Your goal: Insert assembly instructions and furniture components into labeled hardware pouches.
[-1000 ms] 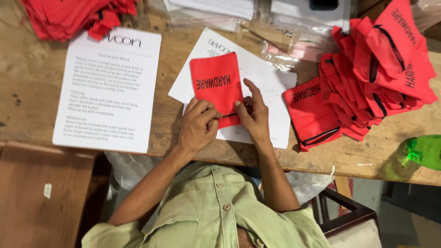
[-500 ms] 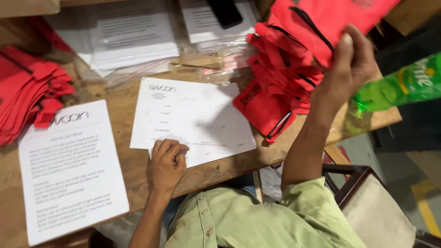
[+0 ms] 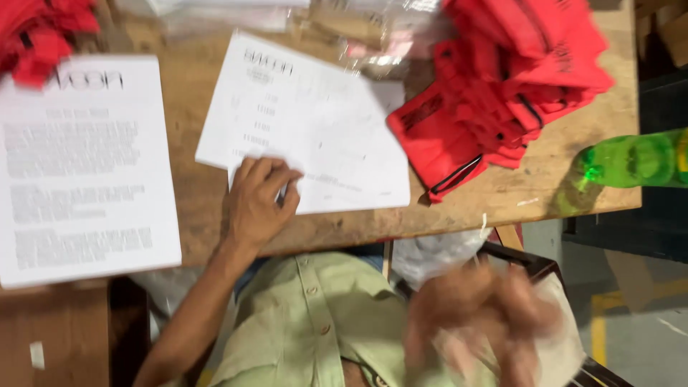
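Note:
My left hand (image 3: 258,204) rests with curled fingers on the near edge of a white printed sheet (image 3: 322,122), pressing it to the wooden table (image 3: 502,201). My right hand (image 3: 484,322) is low in front of my green shirt, off the table, blurred by motion. Its fingers look spread with nothing in them. A pile of red fabric pouches (image 3: 516,79) with black print and cords lies at the table's right, beside the sheet.
A larger white printed sheet (image 3: 79,165) lies at the left. More red pouches (image 3: 36,32) sit at the far left corner. Clear plastic bags (image 3: 358,29) lie at the back. A green bottle (image 3: 631,161) lies at the right edge. A dark chair frame (image 3: 530,261) stands below.
My right hand lifted the red pouch off the sheet, carried it up to the pile at the right, then dropped down empty toward my lap. My left hand stayed on the sheet.

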